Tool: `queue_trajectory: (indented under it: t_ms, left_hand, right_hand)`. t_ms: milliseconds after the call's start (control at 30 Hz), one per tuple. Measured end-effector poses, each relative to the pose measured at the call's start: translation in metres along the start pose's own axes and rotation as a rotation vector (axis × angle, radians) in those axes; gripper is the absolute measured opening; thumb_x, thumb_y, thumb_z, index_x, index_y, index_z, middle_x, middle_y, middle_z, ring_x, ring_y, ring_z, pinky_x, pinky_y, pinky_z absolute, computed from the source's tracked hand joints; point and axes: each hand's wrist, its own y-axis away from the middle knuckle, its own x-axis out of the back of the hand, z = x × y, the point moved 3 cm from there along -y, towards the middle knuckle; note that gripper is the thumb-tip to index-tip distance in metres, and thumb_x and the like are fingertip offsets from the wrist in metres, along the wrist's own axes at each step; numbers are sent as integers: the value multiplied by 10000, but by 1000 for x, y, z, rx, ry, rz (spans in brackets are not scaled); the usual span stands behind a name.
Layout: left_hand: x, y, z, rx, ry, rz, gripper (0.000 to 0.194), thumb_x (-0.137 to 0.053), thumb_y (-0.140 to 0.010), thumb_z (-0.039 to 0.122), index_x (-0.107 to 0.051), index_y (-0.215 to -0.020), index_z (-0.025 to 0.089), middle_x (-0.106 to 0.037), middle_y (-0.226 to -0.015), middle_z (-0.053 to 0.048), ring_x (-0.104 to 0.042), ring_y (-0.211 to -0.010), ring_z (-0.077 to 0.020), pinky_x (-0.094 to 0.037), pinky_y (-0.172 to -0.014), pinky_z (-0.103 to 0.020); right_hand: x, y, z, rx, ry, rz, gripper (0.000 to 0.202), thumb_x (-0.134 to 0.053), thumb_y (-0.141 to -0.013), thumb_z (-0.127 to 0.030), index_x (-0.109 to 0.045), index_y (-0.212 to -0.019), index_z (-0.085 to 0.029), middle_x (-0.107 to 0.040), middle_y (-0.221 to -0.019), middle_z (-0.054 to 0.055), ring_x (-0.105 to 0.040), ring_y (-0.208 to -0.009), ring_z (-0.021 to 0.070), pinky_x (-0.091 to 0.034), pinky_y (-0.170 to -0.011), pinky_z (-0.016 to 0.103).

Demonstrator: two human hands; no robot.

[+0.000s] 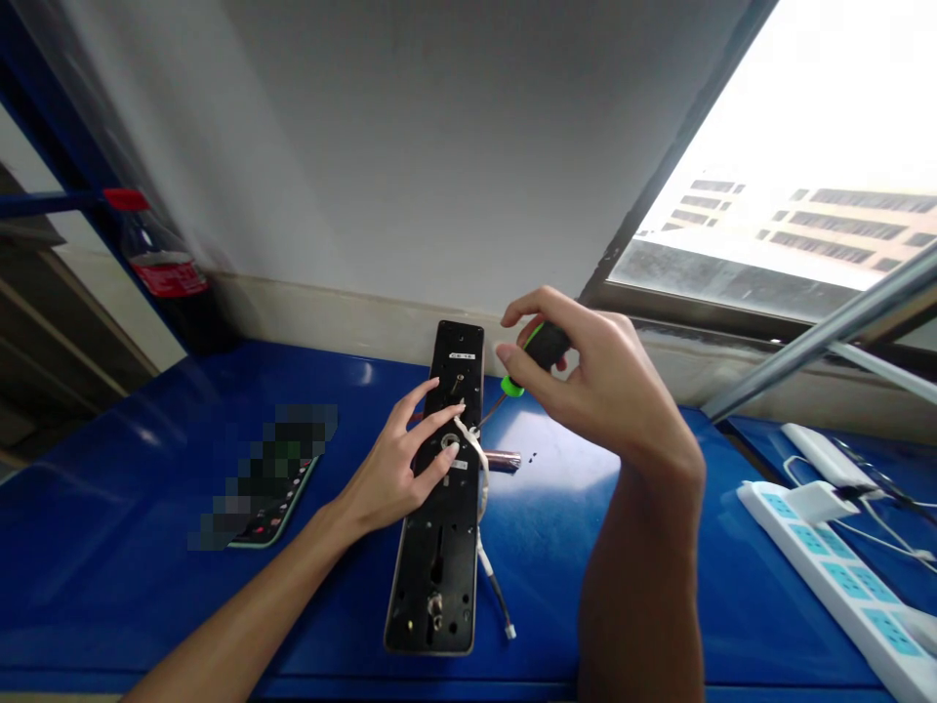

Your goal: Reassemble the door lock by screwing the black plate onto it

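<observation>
A long black metal plate with holes and small fittings lies lengthwise on the blue table. My left hand rests on its upper half, fingers spread, the fingertips touching the surface beside a white wire. My right hand is wrapped round a black and green screwdriver, whose shaft slants down to the plate's right edge. The exact spot of its tip is hard to make out. The white-sleeved cable runs down the plate's right side to a small white plug. A copper-coloured cylinder sticks out at the right.
On the left lies a phone, partly blurred out, with a cola bottle behind it. A white power strip with plugs and cables sits at the right, near a slanting metal bar. Wall and window stand behind.
</observation>
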Motion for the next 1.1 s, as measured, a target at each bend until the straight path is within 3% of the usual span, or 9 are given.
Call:
queue_trajectory:
  t_ms: [133, 267, 400, 467, 567, 700, 900, 1000, 1100]
  left_hand:
    - [0, -1, 0, 0, -3, -7, 443, -533, -986, 339, -547, -1425, 276, -249, -1633, -83, -398, -1445, -339, -392, -1185, -539]
    - [0, -1, -1, -13, -8, 1, 446, -540, -981, 336, -547, -1423, 275, -255, -1632, -83, -402, -1441, -342, -385, -1187, -550]
    - [-1, -1, -1, -8, -6, -4, 443, -536, -984, 346, -544, -1423, 287, -258, -1631, -78, -396, -1445, -338, -395, -1180, -553]
    - [0, -1, 0, -8, -6, -6, 442, -530, -986, 346, -543, -1424, 285, -257, -1630, -76, -395, -1447, -331, -389, -1186, -547]
    - [0, -1, 0, -8, -6, -1, 445, -529, -986, 347, -541, -1425, 280, -258, -1629, -80, -401, -1443, -333, -391, -1184, -550]
    - [-1, -2, -1, -5, -7, -6, 445, -534, -986, 353, -541, -1426, 284, -256, -1630, -84, -405, -1439, -345, -395, -1177, -565]
    - [0, -2, -1, -8, -16, 1, 441, -538, -985, 350, -550, -1420, 280, -264, -1628, -85, -417, -1433, -340, -377, -1191, -561]
    - [0, -1, -1, -4, -18, -3, 442, -535, -986, 354, -545, -1423, 283, -258, -1631, -80, -400, -1446, -333, -371, -1195, -556]
    - [-1, -1, -1, 0, -21, -8, 441, -532, -988, 350, -545, -1424, 284, -252, -1633, -73, -387, -1456, -323, -357, -1208, -539]
  right_hand:
    - [0, 0, 2, -9, 7, 20, 127, -564, -922, -273, -654, -983, -206, -630, -687, -19, -515, -556, 97, -398, -567, 265]
    - [1, 2, 3, 18, -66, -6, 366, -582, -781, -116, -595, -1133, -215, -655, -796, -20, -566, -635, 110, -443, -626, 268]
    - [0, 1, 4, -8, -26, 23, 97, -596, -853, -216, -637, -940, -207, -660, -760, -5, -571, -633, 115, -439, -619, 279]
    - [1, 1, 5, -31, 2, 51, 113, -593, -901, -288, -652, -861, -200, -663, -729, 1, -578, -621, 114, -429, -607, 279]
    - [2, 1, 5, -25, -35, 20, 138, -562, -905, -234, -671, -984, -202, -666, -744, -7, -583, -616, 107, -424, -587, 262]
    - [4, 3, 2, 19, -48, -20, 324, -583, -792, -127, -640, -1103, -201, -668, -831, -2, -601, -702, 124, -448, -632, 263]
    - [1, 1, 6, -41, -3, 60, 155, -624, -895, -335, -675, -946, -199, -661, -707, -10, -539, -568, 99, -412, -576, 267]
    - [1, 2, 7, -15, -41, 29, 157, -577, -901, -237, -681, -1012, -201, -663, -731, -13, -555, -588, 96, -418, -589, 258]
    - [2, 3, 4, 38, -60, -2, 321, -587, -805, -130, -654, -1109, -207, -674, -800, -17, -570, -649, 103, -431, -627, 256]
